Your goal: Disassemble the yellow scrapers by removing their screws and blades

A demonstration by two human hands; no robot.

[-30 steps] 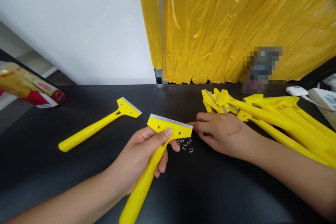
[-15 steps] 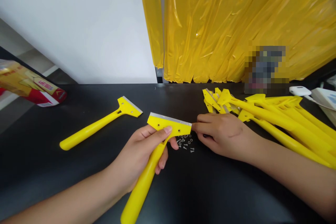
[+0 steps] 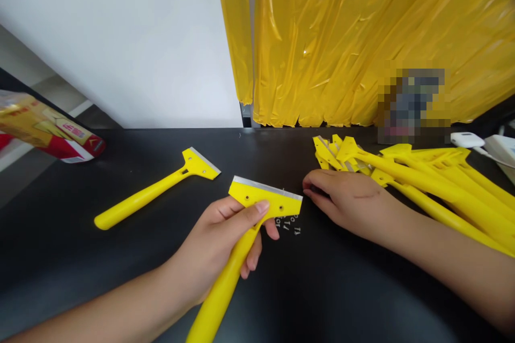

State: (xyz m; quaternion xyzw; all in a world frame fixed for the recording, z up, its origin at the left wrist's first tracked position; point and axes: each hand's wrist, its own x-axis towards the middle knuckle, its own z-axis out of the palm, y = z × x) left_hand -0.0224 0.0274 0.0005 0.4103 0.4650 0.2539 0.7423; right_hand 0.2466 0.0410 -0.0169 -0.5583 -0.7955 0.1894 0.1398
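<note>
My left hand [image 3: 225,236] is closed around the neck of a yellow scraper [image 3: 225,284], thumb flat on its head. A metal blade lines the head's far edge, and two small holes show in the plastic. Just right of that head is my right hand [image 3: 341,198], its fingers curled and pinched together; whatever is between them is hidden. Small screws and nuts [image 3: 286,224] lie on the black table below the scraper head, partly covered by it. To the left lies another yellow scraper [image 3: 148,193] with its blade and two fasteners in the head.
Several yellow scraper handles [image 3: 446,187] are heaped at the right, beside loose yellow head plates [image 3: 326,153]. A red and yellow package [image 3: 52,128] stands at the left edge. Yellow plastic film [image 3: 322,37] hangs behind the table. A white plug [image 3: 462,139] lies far right.
The held scraper's head has moved slightly right and nearer, covering more of the screws and nuts. My right hand's fingers have drawn together and sit just off the blade's corner.
</note>
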